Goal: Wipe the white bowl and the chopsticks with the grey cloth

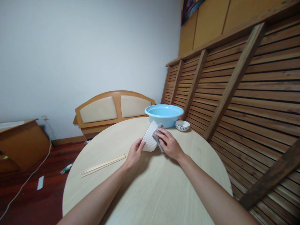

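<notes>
My left hand (134, 153) grips a white ribbed bowl (149, 139) by its lower edge and holds it tilted on its side over the round wooden table (152, 184). My right hand (170, 144) is closed on a grey scouring cloth (158, 137) and presses it against the bowl's right side. Both hands are over the middle of the table, just in front of a light blue basin (164, 113).
A small white patterned bowl (182, 125) stands to the right of the basin. Wooden chopsticks (103, 164) lie on the table at the left. Slatted wooden panels (246, 93) lean along the right. A headboard (112, 107), a cable and small items are on the floor at left.
</notes>
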